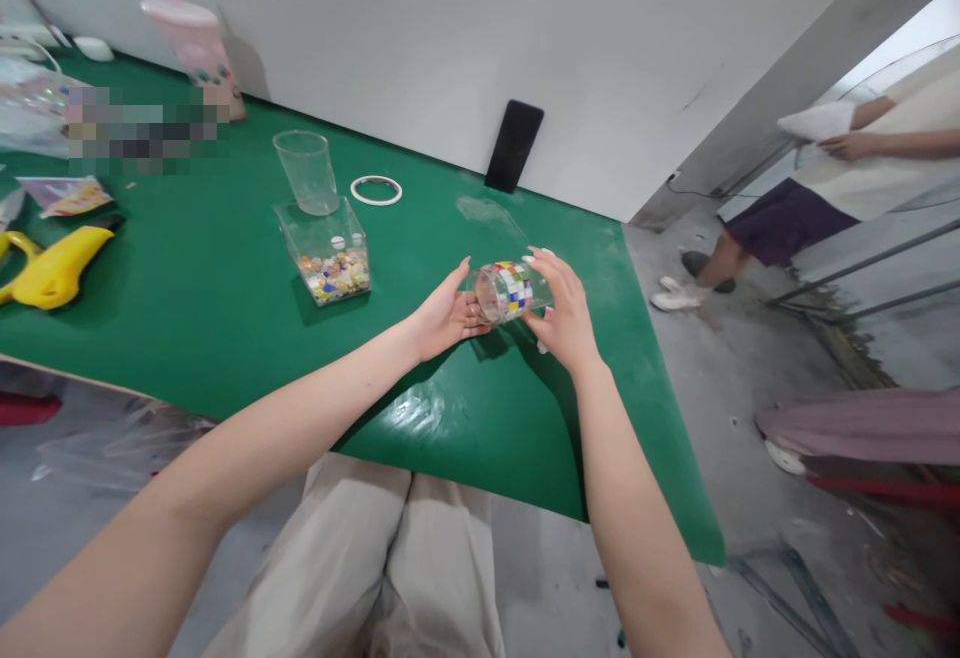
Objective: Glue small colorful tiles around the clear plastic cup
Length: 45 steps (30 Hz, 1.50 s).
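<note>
A clear cup with colourful mosaic tiles (513, 290) around its side lies tipped sideways between my two hands, just above the green table. My left hand (448, 316) supports it at the left end, palm turned up and fingers beneath. At the other end, my right hand (559, 308) curls around the cup with thumb and fingers. To the left stands a clear square container (330, 248) with many small coloured tiles in its bottom. Behind that container is a plain clear cup (309, 173), and beside it lies a white ring (376, 190).
A black phone (514, 146) leans on the white wall. Far left are a pink drink cup (199, 48), a yellow-handled tool (60, 263), a small packet (64, 196) and plastic bags. Two people are right of the green table (420, 418).
</note>
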Each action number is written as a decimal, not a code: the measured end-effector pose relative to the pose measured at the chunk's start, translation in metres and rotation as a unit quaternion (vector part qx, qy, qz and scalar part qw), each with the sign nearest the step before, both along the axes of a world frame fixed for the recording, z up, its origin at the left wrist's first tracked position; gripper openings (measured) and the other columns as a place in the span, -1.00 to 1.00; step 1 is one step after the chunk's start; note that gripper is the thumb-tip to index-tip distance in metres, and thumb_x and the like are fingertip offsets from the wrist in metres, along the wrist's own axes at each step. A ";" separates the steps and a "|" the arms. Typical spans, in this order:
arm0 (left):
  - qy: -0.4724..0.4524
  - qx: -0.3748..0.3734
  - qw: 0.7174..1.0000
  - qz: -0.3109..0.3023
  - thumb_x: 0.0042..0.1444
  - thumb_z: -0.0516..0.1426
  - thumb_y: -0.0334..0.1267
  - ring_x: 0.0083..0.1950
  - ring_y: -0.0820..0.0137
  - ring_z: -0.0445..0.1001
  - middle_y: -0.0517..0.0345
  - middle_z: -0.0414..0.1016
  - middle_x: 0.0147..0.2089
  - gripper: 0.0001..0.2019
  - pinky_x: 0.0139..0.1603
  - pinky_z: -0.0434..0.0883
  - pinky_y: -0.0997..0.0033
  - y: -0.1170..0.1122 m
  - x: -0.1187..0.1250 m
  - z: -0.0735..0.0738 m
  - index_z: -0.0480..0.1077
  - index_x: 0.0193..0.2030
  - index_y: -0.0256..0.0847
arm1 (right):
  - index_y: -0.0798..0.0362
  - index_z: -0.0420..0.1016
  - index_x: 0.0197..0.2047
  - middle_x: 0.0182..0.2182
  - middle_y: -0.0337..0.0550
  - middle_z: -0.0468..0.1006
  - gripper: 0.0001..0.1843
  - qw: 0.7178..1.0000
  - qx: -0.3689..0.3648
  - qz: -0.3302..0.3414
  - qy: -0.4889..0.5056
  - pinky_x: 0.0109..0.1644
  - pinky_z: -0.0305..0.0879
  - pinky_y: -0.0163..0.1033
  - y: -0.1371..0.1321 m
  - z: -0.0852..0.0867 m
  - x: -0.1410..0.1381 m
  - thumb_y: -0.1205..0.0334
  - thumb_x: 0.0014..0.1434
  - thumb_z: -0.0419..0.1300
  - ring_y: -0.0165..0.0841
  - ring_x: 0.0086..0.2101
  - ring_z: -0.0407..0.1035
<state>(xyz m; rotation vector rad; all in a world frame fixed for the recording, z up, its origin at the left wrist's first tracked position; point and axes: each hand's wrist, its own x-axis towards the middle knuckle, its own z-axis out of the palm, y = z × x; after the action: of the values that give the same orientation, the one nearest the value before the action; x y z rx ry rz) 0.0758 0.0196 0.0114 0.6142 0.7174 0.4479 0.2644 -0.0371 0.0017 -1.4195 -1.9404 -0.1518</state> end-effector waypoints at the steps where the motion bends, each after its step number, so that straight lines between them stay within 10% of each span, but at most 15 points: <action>1: -0.003 -0.005 1.000 0.001 0.20 -0.15 0.22 -0.36 0.38 0.48 -0.01 0.53 -0.42 -0.38 -0.17 0.40 0.43 0.000 0.000 0.000 0.47 -0.26 -0.30 | -0.10 0.17 0.18 0.20 -0.06 0.29 -0.36 1.000 0.001 0.002 -0.001 0.25 0.09 0.12 0.000 0.000 0.000 0.37 0.02 0.16 -0.16 0.23 0.11; 45: 0.008 -0.043 0.999 0.031 0.17 -0.12 0.23 -0.27 0.28 0.48 -0.08 0.51 -0.37 -0.35 0.00 0.33 0.30 0.002 -0.001 -0.001 0.39 -0.09 -0.42 | -0.09 0.19 0.17 0.18 -0.06 0.32 -0.35 0.999 0.034 -0.009 0.001 0.23 0.12 0.07 -0.001 0.002 0.003 0.42 -0.01 0.15 -0.19 0.19 0.19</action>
<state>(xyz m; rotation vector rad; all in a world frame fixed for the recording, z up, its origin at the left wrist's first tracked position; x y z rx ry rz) 0.0748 0.0218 0.0104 0.5166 0.7691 0.4663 0.2670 -0.0377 0.0033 -1.3919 -1.9042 -0.2221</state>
